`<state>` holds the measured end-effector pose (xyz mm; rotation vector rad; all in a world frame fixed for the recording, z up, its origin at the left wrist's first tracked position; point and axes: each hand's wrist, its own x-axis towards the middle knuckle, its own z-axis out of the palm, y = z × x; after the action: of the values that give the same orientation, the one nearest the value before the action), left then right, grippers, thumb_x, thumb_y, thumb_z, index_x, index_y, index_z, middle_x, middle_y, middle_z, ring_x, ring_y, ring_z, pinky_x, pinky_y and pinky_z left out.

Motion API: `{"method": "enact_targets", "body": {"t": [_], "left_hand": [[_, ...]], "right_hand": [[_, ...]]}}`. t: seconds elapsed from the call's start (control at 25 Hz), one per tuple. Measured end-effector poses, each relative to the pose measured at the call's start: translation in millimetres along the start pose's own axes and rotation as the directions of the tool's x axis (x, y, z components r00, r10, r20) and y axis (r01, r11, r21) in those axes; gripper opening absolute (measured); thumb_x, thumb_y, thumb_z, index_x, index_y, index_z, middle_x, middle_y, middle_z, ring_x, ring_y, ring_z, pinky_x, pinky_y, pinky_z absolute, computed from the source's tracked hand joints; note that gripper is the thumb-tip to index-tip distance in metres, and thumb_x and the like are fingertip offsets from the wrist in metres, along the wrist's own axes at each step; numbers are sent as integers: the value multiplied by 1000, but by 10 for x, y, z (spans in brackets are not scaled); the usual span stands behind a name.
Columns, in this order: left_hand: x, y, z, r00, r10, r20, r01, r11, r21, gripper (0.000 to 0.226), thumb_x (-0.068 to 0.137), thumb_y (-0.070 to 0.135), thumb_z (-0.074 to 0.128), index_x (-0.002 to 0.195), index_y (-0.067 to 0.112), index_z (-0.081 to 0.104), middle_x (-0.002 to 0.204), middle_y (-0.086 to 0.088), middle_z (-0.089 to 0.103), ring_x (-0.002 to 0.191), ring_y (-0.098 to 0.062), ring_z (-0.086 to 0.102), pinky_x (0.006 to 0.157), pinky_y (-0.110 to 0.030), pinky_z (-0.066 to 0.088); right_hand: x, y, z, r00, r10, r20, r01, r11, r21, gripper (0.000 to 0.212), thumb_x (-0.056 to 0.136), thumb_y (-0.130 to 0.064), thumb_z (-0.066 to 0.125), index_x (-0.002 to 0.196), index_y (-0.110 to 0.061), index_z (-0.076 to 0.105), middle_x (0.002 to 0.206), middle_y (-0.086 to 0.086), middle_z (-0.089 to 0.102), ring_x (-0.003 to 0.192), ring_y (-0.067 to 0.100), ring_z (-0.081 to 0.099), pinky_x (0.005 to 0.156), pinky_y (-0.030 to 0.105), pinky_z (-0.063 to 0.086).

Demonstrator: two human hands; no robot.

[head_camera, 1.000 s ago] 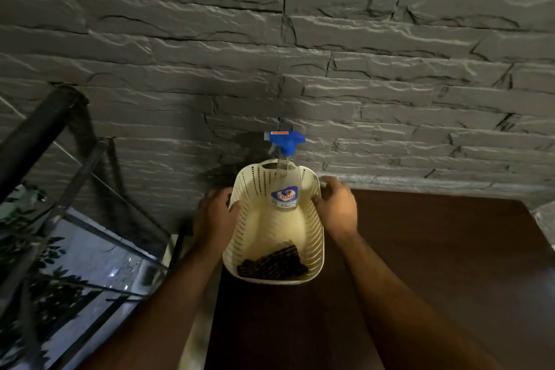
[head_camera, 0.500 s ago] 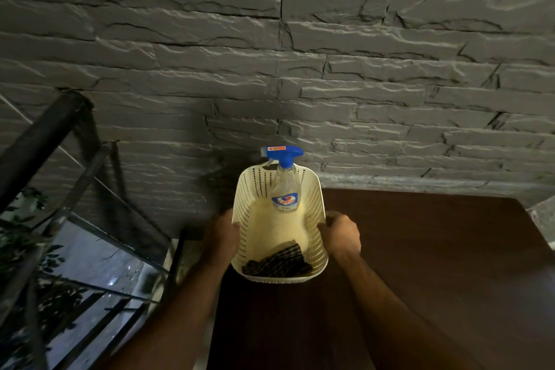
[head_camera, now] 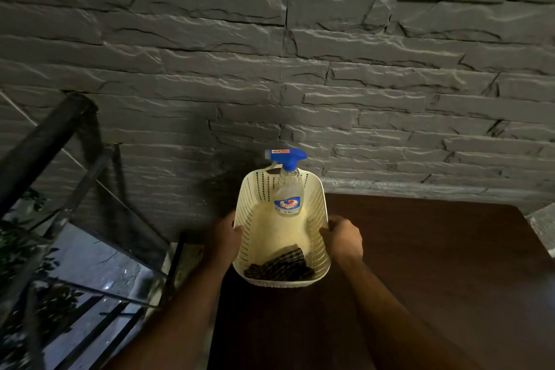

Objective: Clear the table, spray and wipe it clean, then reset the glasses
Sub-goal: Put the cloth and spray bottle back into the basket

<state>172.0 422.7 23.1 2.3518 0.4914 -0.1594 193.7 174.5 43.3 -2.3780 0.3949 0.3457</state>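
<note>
A: Grip?
B: Left hand (head_camera: 223, 239) and right hand (head_camera: 345, 237) both clasp the basket (head_camera: 315, 198) by its side rims.
A: Where?
B: Far left corner of the dark surface (head_camera: 420, 264), by the stone wall (head_camera: 270, 54); railing (head_camera: 45, 144) left.
A: Contents?
B: Spray bottle (head_camera: 287, 186) upright at far end, dark cloth (head_camera: 279, 267) near end.

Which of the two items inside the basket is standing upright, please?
The spray bottle, blue-topped, stands at the far end; the dark cloth lies crumpled at the near end.

The basket (head_camera: 318, 201) is gripped at its left wall by the left hand (head_camera: 223, 239) and at its right wall by the right hand (head_camera: 345, 237), forearms extended forward.
</note>
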Motion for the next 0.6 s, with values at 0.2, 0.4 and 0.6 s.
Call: {"method": "enact_targets", "body": {"t": [0.2,0.4,0.6], "left_hand": [[-14,-2,-11,1000,24,6,-24,1000,-14,39,94,19,57,132,19,54,129,-7,60,118,-26,56,95,-38,47],[17,-26,7,999,10,33,-10,1000,5,41,93,22,58,133,20,53,128,-6,60,118,-26,56,95,-41,48],[-6,53,-38,998,-21,-60,30,988,149,62,92,35,59,147,22,34,139,-14,46,124,-30,47,100,-43,44]], "right_hand": [[13,3,10,1000,-10,-5,10,1000,-7,21,88,-24,62,107,-29,70,95,-3,75,82,15,69,74,36,60],[12,28,-1,1000,-17,-8,17,1000,-19,24,89,-23,63,112,-27,69,100,-2,75,86,16,70,74,33,58],[-13,2,-27,997,-69,-41,67,996,-60,35,86,-32,64,120,-27,63,110,2,71,93,21,69,77,34,58]]}}
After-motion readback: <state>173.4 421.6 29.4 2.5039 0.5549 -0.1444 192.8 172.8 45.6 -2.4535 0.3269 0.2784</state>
